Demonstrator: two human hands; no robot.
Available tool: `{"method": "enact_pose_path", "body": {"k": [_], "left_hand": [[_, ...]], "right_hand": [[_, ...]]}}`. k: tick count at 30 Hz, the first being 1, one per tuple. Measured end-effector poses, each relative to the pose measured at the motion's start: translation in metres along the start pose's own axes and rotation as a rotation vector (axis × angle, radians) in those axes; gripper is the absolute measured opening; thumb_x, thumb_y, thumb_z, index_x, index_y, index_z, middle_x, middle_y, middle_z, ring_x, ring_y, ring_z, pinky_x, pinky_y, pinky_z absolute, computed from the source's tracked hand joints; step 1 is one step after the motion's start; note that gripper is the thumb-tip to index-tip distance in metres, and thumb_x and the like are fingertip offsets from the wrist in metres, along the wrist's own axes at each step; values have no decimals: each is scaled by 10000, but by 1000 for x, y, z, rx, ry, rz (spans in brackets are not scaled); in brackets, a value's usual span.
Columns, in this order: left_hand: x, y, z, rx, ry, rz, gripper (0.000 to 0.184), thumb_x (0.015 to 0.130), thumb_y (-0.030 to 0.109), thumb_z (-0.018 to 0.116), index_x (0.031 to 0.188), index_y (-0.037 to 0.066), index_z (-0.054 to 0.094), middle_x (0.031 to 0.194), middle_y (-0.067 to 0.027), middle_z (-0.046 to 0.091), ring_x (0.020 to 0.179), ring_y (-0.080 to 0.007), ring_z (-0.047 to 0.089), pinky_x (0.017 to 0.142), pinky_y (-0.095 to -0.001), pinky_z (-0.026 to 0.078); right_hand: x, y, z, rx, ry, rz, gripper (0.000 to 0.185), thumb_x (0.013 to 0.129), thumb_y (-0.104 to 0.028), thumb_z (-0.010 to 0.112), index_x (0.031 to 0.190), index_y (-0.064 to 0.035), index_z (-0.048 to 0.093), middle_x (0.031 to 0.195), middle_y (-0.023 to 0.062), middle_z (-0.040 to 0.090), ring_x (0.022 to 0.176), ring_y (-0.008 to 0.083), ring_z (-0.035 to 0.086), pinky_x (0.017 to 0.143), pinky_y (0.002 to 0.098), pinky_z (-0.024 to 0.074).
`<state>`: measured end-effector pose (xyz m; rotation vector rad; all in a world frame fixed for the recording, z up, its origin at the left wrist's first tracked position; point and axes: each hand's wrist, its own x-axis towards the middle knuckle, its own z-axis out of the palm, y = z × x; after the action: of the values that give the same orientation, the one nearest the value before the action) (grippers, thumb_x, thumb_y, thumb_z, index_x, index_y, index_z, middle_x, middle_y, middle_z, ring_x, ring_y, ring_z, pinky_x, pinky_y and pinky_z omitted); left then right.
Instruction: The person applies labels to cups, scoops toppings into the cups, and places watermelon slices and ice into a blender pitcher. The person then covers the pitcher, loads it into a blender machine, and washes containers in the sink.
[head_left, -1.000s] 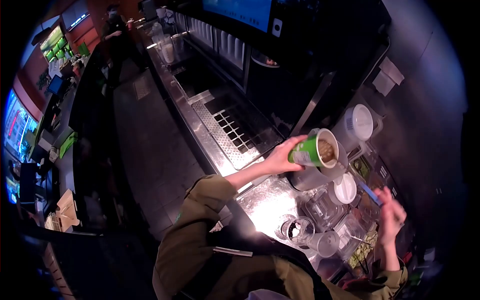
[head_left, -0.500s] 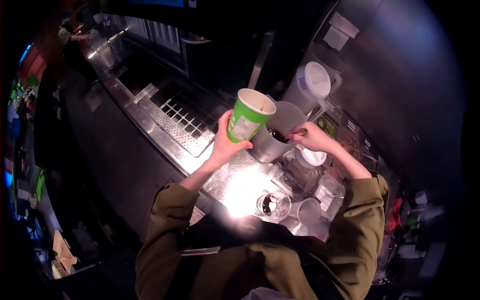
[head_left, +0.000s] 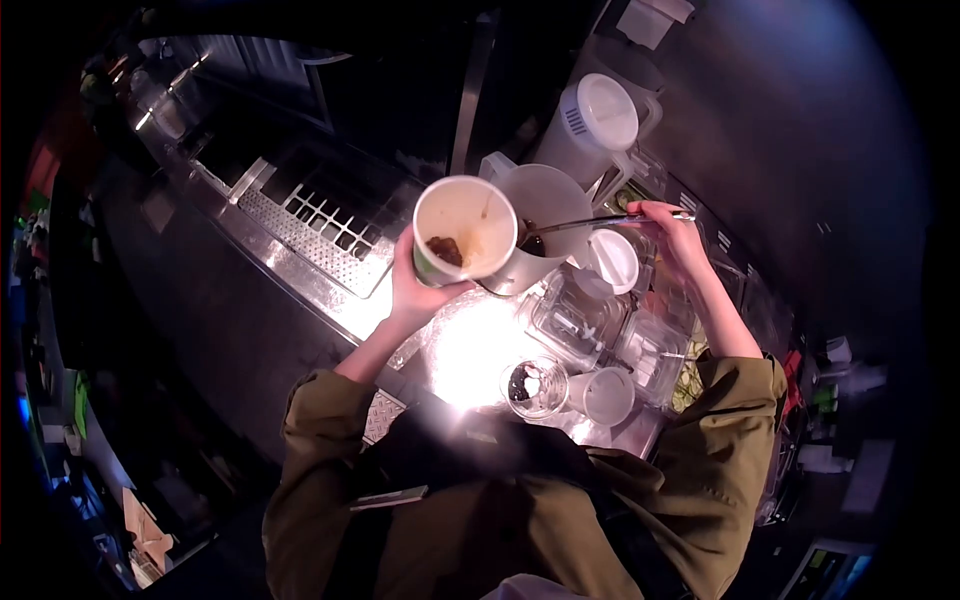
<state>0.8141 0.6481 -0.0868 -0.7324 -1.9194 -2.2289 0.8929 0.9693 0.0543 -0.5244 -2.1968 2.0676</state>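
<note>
My left hand (head_left: 415, 285) is wrapped round a green and white paper cup (head_left: 466, 222), tilted so that its inside faces me. A dark brown clump (head_left: 444, 250) lies in the cup, with brown smears on the wall. Beside the cup stands a pale, handled pitcher (head_left: 560, 195) with dark contents (head_left: 533, 240) at its bottom. My right hand (head_left: 668, 228) is closed on the metal handle of a long spoon (head_left: 605, 219). The spoon's lower end reaches into the pitcher; its bowl is hidden.
A white-lidded jug (head_left: 605, 115) stands behind the pitcher. Nearer me are clear plastic containers (head_left: 575, 320), a clear cup with dark pieces (head_left: 533, 387) and a pale cup (head_left: 606, 396). A drain grate (head_left: 330, 222) lies left on the steel counter (head_left: 312, 290).
The paper cup has tipped towards me, showing its inside. My right hand has drawn up and right, bringing the spoon's long handle into sight. The whole view has shifted slightly.
</note>
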Motion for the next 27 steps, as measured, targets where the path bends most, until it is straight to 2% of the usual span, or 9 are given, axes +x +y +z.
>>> {"method": "enact_pose_path", "body": {"k": [3,4,7,10,13,17,21,24,27], "left_hand": [[9,32,3,138,-65,-30,840,577,122,772,1258,22,291,1143,-124,449,1044,-213,474,878,-324,395],[8,32,4,98,-65,-73,820,593,74,753,1260,14,280,1136,-114,436,1038,-199,468,875,-315,394],[7,39,5,241,-7,-58,803,584,158,776,1241,24,335,1138,-136,472,1033,-232,492,863,-321,406],[7,41,5,260,7,-45,783,587,160,775,1232,20,353,1127,-141,476,1023,-238,499,852,-325,412],[6,46,2,315,6,-44,782,588,149,774,1234,20,353,1124,-145,479,1017,-242,504,843,-325,417],[3,32,-2,256,16,-18,789,581,118,775,1235,11,348,1125,-145,481,1015,-228,508,843,-313,420],[4,29,-9,110,-10,-166,826,559,81,782,1248,7,333,1133,-142,476,1032,-212,497,855,-298,419],[5,27,-20,410,-92,-71,865,556,114,782,1277,47,310,1153,-138,417,1055,-258,422,896,-351,362],[12,27,-27,443,-144,-13,873,548,139,776,1283,57,312,1132,-140,424,1044,-271,397,905,-368,330]], "right_hand": [[-8,-19,30,-313,-32,-62,200,824,-134,542,952,0,616,885,31,613,800,98,540,756,236,418],[3,-8,31,-405,-117,-204,226,802,-185,579,913,8,622,813,50,625,751,107,560,687,233,433],[13,-8,54,-954,-302,-591,206,786,-167,573,859,19,621,768,131,624,717,167,593,677,268,449],[20,-5,68,-802,-447,-257,187,781,-153,567,845,12,629,784,114,637,711,164,605,691,266,456],[21,-2,59,-476,-350,-156,188,787,-154,563,844,11,634,801,91,645,729,134,599,693,256,457],[17,-14,22,-357,-72,-166,191,806,-114,511,827,45,615,799,93,630,744,146,591,707,264,457],[-1,-29,0,-189,94,-209,196,819,-109,489,842,54,597,851,124,619,751,191,597,749,293,445],[-4,-21,-18,-57,173,-215,207,812,-102,491,848,73,596,863,132,620,789,167,581,737,254,431],[-10,-22,-24,99,148,-158,211,821,-104,493,867,81,582,880,134,616,788,171,584,709,241,430]]}}
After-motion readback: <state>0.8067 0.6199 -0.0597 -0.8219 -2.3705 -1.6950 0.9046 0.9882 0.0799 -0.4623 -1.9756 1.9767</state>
